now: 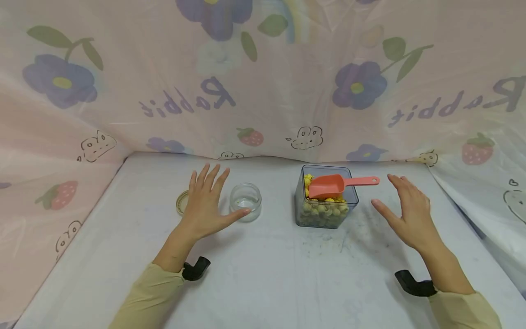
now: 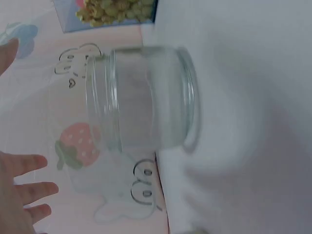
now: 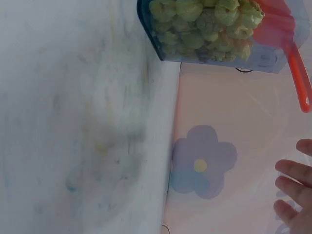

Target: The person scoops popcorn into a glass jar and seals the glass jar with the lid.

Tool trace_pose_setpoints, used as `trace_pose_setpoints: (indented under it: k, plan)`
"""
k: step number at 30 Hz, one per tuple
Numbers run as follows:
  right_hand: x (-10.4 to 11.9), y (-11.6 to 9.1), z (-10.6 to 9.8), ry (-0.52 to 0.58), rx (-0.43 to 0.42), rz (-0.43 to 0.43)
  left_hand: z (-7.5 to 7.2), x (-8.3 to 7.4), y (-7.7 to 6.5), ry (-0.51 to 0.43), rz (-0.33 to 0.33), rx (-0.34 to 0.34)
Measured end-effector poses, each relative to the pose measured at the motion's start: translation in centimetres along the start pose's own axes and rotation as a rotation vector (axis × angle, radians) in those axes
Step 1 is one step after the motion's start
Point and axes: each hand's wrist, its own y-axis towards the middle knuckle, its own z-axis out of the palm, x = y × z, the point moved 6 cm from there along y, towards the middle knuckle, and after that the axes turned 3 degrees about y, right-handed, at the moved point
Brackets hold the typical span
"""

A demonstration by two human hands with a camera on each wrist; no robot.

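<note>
My left hand hovers with spread fingers beside a glass jar, holding nothing. The jar stands upright without a lid, and the left wrist view shows its clear wall. A gold-rimmed round lid lies partly hidden behind that hand. Toward the right, a clear square container holds yellow popcorn. A red-orange scoop rests on the popcorn, its handle sticking out over the rim to the right. Near the handle's end my right hand is raised, fingers extended, apart from it.
A white table surface lies under everything, with faint smudges in front of the container. Behind it and at both sides hangs a pink curtain printed with flowers, strawberries and rabbits. Black bands sit at both wrists.
</note>
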Motion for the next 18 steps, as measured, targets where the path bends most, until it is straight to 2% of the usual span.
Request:
trace_pose_setpoints:
  k: [5, 12, 18]
  plan:
    - [0.3, 0.4, -0.3, 0.095, -0.054, 0.004, 0.5, -1.2, 0.8, -0.064, 0.028, -0.045]
    - [0.8, 1.0, -0.3, 0.161, -0.075, -0.005, 1.0, -2.5, 2.0, -0.131, 0.066, -0.079]
    - [0.7, 1.4, 0.2, 0.155, -0.042, 0.045, 1.8, -3.7, 3.2, -0.176, 0.079, -0.049]
